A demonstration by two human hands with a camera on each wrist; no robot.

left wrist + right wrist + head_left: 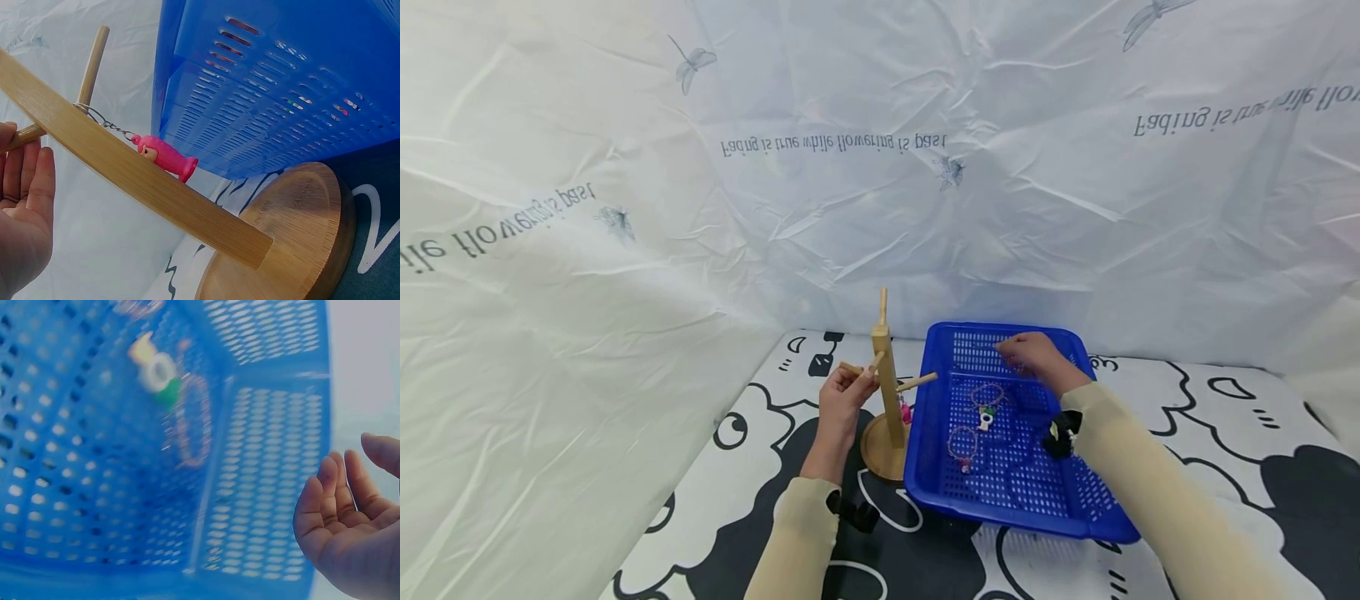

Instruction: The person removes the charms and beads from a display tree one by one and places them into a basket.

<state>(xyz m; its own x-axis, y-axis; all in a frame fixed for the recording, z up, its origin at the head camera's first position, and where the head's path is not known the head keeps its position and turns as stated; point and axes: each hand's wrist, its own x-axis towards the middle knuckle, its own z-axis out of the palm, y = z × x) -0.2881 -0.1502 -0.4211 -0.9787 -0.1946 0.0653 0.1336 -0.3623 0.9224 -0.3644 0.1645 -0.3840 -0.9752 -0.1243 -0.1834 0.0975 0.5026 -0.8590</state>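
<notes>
A wooden stand [887, 383] with several pegs rises from a round base [306, 212]. My left hand [838, 408] pinches one of its pegs [26, 136] between thumb and fingers. From another peg, by a ring and chain, hangs a pink figure keychain [165, 156]. Over the far right part of a blue plastic basket [917, 433] is my right hand [1033, 358]; its fingers are loosely bent and hold nothing in the right wrist view. Inside the basket lie a beaded bracelet [201, 419], a white and green figure charm [986, 418] and another bracelet with a small pink charm [966, 467].
The stand's base sits close beside the basket's left wall. Black and white cartoon cloth [1217, 417] covers the table. White sheeting [850, 217] with printed words hangs behind and at the left. Each wrist wears a black strap [1060, 435].
</notes>
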